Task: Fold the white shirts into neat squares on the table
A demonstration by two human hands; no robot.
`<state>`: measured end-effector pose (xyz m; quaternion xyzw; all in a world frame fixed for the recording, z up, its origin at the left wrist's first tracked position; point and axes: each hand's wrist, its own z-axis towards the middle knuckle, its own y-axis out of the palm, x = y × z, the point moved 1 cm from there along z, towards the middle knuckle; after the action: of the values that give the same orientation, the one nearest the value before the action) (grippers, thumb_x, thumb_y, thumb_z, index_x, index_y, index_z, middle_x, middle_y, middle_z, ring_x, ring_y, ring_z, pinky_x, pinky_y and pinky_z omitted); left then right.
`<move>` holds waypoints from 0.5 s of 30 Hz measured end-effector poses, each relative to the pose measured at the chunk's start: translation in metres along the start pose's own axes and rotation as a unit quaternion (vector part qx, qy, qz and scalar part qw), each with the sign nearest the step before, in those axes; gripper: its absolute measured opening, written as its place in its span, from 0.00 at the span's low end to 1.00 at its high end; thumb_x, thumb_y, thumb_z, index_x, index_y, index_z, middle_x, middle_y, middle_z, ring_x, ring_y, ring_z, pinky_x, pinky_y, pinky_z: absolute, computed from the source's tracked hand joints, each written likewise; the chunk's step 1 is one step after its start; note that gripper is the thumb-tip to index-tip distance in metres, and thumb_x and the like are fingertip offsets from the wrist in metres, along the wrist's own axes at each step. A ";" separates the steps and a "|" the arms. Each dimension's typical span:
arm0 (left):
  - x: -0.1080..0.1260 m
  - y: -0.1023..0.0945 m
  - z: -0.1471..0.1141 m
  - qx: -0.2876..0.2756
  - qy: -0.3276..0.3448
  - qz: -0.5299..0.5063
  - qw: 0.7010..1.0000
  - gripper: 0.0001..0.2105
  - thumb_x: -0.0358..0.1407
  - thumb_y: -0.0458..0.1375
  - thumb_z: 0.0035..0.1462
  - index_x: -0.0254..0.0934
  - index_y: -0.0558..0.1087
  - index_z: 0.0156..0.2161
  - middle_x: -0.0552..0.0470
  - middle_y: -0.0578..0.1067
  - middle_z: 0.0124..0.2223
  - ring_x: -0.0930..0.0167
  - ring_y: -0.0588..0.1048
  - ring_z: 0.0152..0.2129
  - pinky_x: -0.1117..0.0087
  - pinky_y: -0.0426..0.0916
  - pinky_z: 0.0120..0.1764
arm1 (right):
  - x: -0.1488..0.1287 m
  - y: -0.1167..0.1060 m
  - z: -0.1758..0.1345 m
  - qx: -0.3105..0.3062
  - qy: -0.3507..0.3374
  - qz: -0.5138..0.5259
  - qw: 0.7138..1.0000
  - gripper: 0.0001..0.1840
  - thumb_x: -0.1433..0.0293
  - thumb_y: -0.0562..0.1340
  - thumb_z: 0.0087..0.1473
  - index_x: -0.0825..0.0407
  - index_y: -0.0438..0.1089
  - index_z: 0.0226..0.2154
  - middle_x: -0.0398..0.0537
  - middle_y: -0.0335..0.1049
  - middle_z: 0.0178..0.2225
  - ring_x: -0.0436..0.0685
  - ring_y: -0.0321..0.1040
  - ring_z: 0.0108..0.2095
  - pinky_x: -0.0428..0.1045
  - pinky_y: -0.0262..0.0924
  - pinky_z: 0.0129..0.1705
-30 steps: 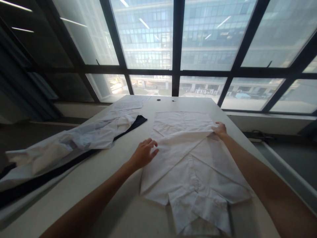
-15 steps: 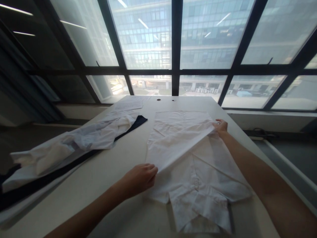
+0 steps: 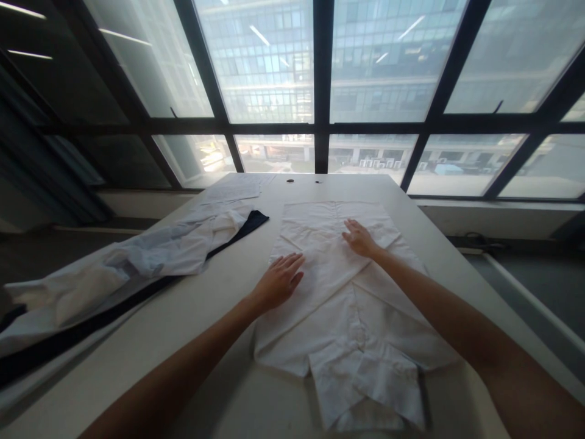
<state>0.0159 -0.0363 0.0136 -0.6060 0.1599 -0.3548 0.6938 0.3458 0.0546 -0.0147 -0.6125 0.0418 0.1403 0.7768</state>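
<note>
A white shirt lies spread on the white table, its collar toward me and its sides folded inward over the body. My left hand rests at the shirt's left edge, fingers stretched out and holding nothing. Farther up, my right hand lies on the folded cloth with its fingers spread. Creases run slantwise across the shirt between and below the two hands. Whatever is under my palms is hidden.
On the left side of the table lies a heap of white garments with a black garment partly under it. White sheets lie at the far left corner. Large windows rise behind the table's far edge.
Both hands have let go of the shirt's folded flap, which now lies flatter. My right hand has moved left onto the cloth; my left hand has moved farther up and opened.
</note>
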 end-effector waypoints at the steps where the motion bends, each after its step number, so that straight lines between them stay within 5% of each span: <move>1: -0.003 0.009 0.004 -0.017 -0.003 0.011 1.000 0.25 0.43 0.44 0.71 0.37 0.61 0.68 0.42 0.61 0.70 0.59 0.58 0.67 0.52 0.50 0.67 | -0.010 0.007 -0.002 -0.043 -0.029 -0.003 0.999 0.34 0.56 0.45 0.68 0.56 0.53 0.70 0.58 0.47 0.72 0.64 0.43 0.71 0.61 0.43 0.69; 5: -0.013 0.030 0.004 -0.063 -0.020 0.043 0.997 0.29 0.49 0.41 0.72 0.39 0.55 0.71 0.45 0.51 0.73 0.57 0.47 0.71 0.50 0.44 0.68 | 0.004 0.014 -0.010 -0.105 -0.060 -0.027 0.992 0.36 0.53 0.42 0.69 0.54 0.48 0.71 0.56 0.39 0.73 0.63 0.36 0.73 0.65 0.37 0.70; 11: -0.015 0.033 0.000 -0.067 -0.024 0.052 0.996 0.29 0.50 0.40 0.72 0.40 0.53 0.72 0.46 0.49 0.74 0.58 0.45 0.71 0.51 0.44 0.69 | 0.089 -0.011 -0.006 -0.072 0.080 -0.051 0.993 0.35 0.57 0.48 0.70 0.58 0.48 0.71 0.64 0.42 0.72 0.64 0.38 0.72 0.65 0.38 0.69; 15: -0.011 0.031 0.000 -0.055 -0.021 0.055 0.997 0.29 0.48 0.41 0.72 0.38 0.53 0.72 0.44 0.50 0.73 0.59 0.46 0.71 0.51 0.44 0.69 | 0.094 -0.018 -0.009 -0.033 0.099 -0.056 0.993 0.37 0.56 0.50 0.69 0.60 0.46 0.71 0.68 0.42 0.72 0.66 0.39 0.71 0.68 0.39 0.67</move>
<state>0.0173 -0.0279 -0.0180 -0.6409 0.1974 -0.2935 0.6813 0.4414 0.0580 -0.0225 -0.6502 0.0799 0.0364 0.7546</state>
